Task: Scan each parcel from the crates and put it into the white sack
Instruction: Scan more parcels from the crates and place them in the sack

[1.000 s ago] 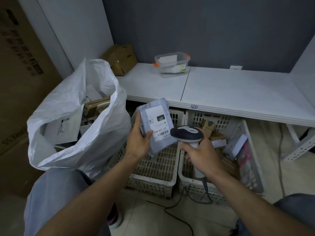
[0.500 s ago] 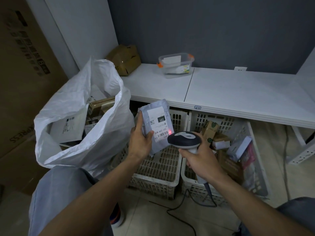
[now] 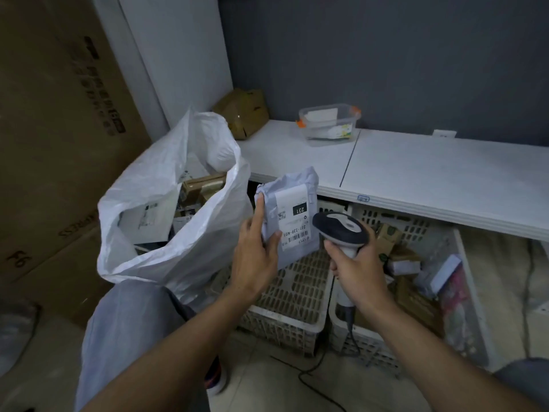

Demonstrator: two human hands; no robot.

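My left hand (image 3: 255,257) grips a grey mailer parcel (image 3: 292,203) with a white label reading 231, held upright above the left crate (image 3: 297,295). My right hand (image 3: 356,272) holds a black-and-white barcode scanner (image 3: 340,228) by its handle, its head right beside the parcel's label. The white sack (image 3: 178,209) stands open to the left, with boxes and a flat parcel inside. The right crate (image 3: 463,263) holds several small boxes and packets. The left crate looks bare where its floor shows.
A white tabletop (image 3: 416,179) runs over the crates, with a clear plastic tub (image 3: 329,123) and a brown package (image 3: 242,114) at its back. Large cardboard boxes (image 3: 53,138) stand on the left. The scanner cable (image 3: 320,370) trails on the tiled floor.
The red scan light seen on the label half a second ago is gone. Parcel and scanner stay together while the view shifts, bringing the sack closer to the parcel's left.
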